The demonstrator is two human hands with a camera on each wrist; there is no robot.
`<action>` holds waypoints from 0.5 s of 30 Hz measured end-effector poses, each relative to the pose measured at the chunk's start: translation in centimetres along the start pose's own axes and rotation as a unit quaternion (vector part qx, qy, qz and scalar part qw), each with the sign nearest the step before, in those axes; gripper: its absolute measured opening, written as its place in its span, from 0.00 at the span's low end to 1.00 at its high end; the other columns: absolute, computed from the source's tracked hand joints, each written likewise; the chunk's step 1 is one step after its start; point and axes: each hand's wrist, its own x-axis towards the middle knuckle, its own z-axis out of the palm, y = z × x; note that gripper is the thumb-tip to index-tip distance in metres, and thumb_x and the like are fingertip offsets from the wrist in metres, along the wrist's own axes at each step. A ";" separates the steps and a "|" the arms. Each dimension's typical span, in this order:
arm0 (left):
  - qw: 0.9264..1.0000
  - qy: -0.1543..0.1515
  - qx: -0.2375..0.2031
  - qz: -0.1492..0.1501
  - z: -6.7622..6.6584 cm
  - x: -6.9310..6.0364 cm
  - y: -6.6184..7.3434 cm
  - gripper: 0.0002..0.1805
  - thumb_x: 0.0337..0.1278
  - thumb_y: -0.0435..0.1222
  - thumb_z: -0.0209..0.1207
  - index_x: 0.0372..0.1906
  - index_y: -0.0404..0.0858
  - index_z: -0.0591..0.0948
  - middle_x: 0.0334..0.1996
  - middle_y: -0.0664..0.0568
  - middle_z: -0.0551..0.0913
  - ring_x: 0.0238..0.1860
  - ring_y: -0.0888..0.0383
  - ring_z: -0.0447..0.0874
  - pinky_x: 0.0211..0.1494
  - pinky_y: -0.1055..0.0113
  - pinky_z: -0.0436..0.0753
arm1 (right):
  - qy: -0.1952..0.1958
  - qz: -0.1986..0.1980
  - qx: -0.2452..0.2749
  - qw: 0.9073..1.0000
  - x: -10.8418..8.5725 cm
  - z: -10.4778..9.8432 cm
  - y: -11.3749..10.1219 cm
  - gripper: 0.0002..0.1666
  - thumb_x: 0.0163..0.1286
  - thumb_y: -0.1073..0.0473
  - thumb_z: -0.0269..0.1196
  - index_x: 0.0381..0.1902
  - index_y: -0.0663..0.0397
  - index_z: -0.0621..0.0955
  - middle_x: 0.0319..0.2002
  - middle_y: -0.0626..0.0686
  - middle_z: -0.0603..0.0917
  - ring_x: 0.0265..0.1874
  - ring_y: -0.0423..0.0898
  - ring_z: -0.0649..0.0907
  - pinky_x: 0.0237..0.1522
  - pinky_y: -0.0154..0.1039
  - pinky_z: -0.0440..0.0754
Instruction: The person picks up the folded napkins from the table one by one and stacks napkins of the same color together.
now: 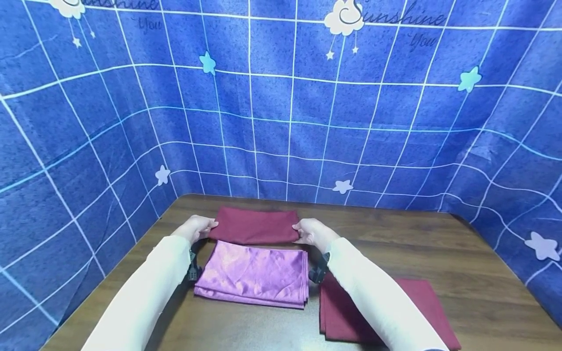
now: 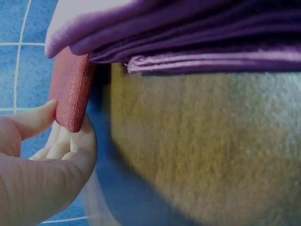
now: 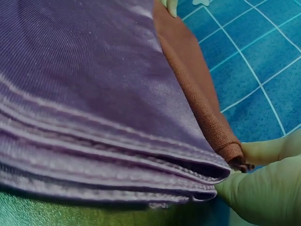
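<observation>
Nearest, at the right, a near red cloth (image 1: 428, 304) lies in layers on the wooden table (image 1: 386, 239), partly hidden by the right forearm. Beside it, a purple cloth (image 1: 254, 275) rests with its stacked edges visible. Just beyond, the left hand (image 1: 195, 228) and right hand (image 1: 312, 231), well apart, each pinch one end of a far red cloth (image 1: 256, 226); whether this touches the table cannot be told. Folding appears done for the near two; the far one looks folded into a strip but not yet released, so its placing seems left. No container shows. Behind hangs a blue curtain (image 1: 272, 97).
</observation>
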 end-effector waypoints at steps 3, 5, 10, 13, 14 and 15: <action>0.999 -0.019 -0.017 0.024 -1.0 2.0 -1.4 0.20 0.60 0.28 0.59 0.56 0.25 0.76 0.16 0.59 0.75 0.13 0.71 0.63 0.19 0.79 0.68 | -0.004 0.001 0.002 1.000 -0.1 0.1 0.2 0.08 0.69 0.73 0.46 0.43 0.70 0.71 0.37 0.54 0.71 0.40 0.48 0.75 0.68 0.60 0.65; 0.999 -0.015 -0.012 0.029 -0.9 1.7 -1.3 0.22 0.59 0.28 0.59 0.58 0.24 0.75 0.18 0.59 0.78 0.16 0.70 0.69 0.22 0.78 0.72 | -0.009 0.001 0.004 1.000 -0.1 0.1 0.2 0.07 0.68 0.74 0.44 0.34 0.64 0.70 0.37 0.54 0.71 0.38 0.46 0.75 0.69 0.58 0.65; 1.000 0.007 0.008 0.023 0.6 -2.0 1.0 0.26 0.65 0.27 0.52 0.66 0.23 0.66 0.20 0.61 0.82 0.21 0.69 0.77 0.27 0.77 0.78 | -0.010 -0.005 0.009 1.000 -0.5 -0.1 -0.3 0.14 0.63 0.76 0.38 0.23 0.55 0.63 0.35 0.52 0.68 0.35 0.45 0.73 0.70 0.57 0.62; 1.000 0.005 -0.003 0.023 1.1 -3.6 2.2 0.26 0.67 0.27 0.50 0.67 0.22 0.63 0.19 0.60 0.81 0.20 0.69 0.77 0.25 0.78 0.77 | 0.001 -0.011 -0.008 1.000 -0.8 -0.2 -0.8 0.14 0.65 0.75 0.40 0.24 0.54 0.64 0.31 0.50 0.67 0.31 0.43 0.71 0.61 0.49 0.71; 1.000 0.005 -0.009 0.022 1.2 -4.1 2.7 0.27 0.68 0.27 0.50 0.68 0.22 0.61 0.19 0.60 0.81 0.19 0.69 0.77 0.25 0.78 0.77 | 0.001 -0.013 -0.013 1.000 -0.9 -0.2 -0.9 0.13 0.66 0.74 0.41 0.25 0.54 0.65 0.29 0.49 0.68 0.30 0.42 0.72 0.56 0.45 0.74; 1.000 0.004 -0.014 0.020 1.3 -4.4 3.0 0.27 0.68 0.27 0.49 0.68 0.21 0.61 0.19 0.60 0.81 0.20 0.68 0.78 0.25 0.78 0.78 | 0.004 -0.015 -0.019 1.000 -1.0 -0.3 -1.1 0.13 0.67 0.73 0.42 0.25 0.54 0.65 0.28 0.48 0.68 0.29 0.41 0.72 0.50 0.42 0.75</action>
